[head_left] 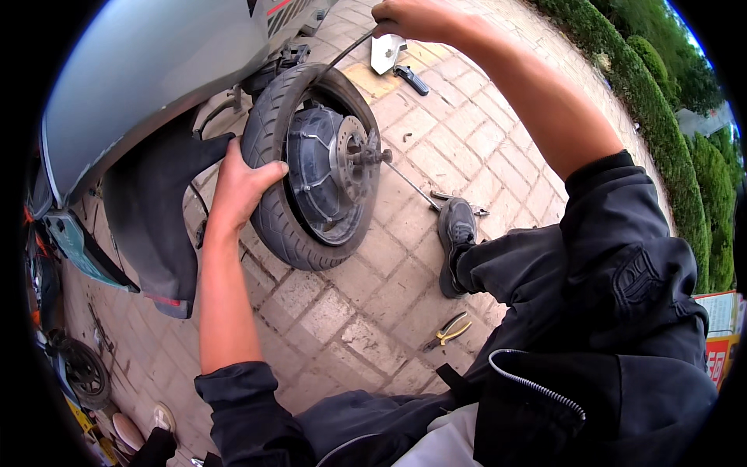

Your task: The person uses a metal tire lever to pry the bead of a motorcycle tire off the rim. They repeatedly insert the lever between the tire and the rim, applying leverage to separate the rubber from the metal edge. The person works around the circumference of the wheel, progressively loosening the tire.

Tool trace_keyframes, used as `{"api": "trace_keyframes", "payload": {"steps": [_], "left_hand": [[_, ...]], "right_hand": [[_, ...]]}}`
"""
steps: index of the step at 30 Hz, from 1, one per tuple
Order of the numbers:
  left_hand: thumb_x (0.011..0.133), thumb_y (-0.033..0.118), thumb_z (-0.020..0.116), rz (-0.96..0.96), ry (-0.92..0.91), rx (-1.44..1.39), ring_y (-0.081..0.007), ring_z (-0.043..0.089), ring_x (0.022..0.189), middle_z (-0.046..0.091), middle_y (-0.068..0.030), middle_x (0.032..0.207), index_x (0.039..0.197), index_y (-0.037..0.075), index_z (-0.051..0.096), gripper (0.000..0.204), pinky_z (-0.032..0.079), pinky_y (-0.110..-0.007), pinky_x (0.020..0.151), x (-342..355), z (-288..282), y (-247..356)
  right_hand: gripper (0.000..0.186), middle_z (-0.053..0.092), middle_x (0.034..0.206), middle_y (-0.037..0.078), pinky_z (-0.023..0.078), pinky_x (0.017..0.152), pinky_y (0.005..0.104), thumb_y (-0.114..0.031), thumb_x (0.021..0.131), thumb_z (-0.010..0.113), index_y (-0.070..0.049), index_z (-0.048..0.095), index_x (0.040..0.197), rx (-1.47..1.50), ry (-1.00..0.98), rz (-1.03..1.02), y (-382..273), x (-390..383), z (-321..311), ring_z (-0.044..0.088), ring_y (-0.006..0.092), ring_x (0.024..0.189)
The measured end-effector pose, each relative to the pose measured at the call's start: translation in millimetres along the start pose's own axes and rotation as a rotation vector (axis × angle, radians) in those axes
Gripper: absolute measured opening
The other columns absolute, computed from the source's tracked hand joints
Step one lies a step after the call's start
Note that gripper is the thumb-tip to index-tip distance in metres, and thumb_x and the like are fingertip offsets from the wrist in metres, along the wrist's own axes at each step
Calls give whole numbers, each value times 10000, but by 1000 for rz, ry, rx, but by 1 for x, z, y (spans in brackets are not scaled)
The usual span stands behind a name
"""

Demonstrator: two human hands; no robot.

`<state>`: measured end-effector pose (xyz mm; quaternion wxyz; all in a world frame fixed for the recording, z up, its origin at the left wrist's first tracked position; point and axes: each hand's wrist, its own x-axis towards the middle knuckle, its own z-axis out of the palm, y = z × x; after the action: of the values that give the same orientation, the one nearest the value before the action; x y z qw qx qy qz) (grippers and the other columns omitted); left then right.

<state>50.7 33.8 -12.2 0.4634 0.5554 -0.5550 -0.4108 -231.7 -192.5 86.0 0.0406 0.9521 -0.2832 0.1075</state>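
One pair of pliers (445,333) with yellow handles lies on the brick ground (373,342), on the near side of the wheel (313,159). Just right of the wheel is a dark shoe (457,233). A thin metal rod (411,184) runs from the wheel's right side toward the shoe; I can't tell if its end is stuck in the tire (268,206).

The left hand (240,183) is clamped on the wheel's left side, with its thumb on the tire. The wheel is just beside the grey scooter body (156,86); I can't tell if the two are joined. Past the wheel's top, the right hand (412,19) is wrapped tight around a dark bar (346,53), whose other end meets the tire's top edge.

To do this well, I think the left hand should squeeze hard so the wheel can't twist. The right hand should pull slow and even, since the bar could slip. Small bits at a time seem best.

Beyond the wheel lie a white piece (387,54) and a small black part (411,80). Farthest, well right of the wheel, is a green hedge (654,109).
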Motion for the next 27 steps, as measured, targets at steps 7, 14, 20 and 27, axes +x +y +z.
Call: {"api": "trace_keyframes", "payload": {"steps": [7, 14, 20, 27], "left_hand": [[647, 183, 707, -25, 5, 23, -268, 589, 1060, 577, -216, 1188, 1294, -118, 407, 774, 446, -330, 947, 0, -5, 0], [636, 188, 708, -56, -7, -32, -259, 577, 1061, 572, -201, 1192, 1318, -120, 380, 817, 436, -327, 955, 0, -1, 3], [638, 198, 722, -93, 8, -8, -261, 565, 1086, 556, -202, 1220, 1339, -120, 346, 857, 428, -327, 967, 2, -4, -5], [629, 205, 740, -144, 31, 81, -274, 553, 1121, 539, -195, 1260, 1351, -77, 373, 857, 414, -345, 991, -1, -5, 1]], "right_hand": [[239, 650, 759, 180, 490, 679, 454, -283, 784, 695, -44, 677, 784, -241, -48, 136, -46, 5, -37, 633, 349, 739], [239, 677, 781, 126, 505, 682, 450, -332, 754, 717, -99, 711, 809, -317, -33, 129, -44, 20, -42, 656, 318, 769], [248, 674, 774, 81, 425, 810, 435, -367, 743, 716, -127, 713, 809, -292, -21, -2, -24, 39, -38, 647, 271, 827], [283, 679, 835, 108, 424, 872, 434, -355, 772, 697, -84, 701, 852, -265, -154, 152, -42, 30, -50, 648, 277, 858]]}}
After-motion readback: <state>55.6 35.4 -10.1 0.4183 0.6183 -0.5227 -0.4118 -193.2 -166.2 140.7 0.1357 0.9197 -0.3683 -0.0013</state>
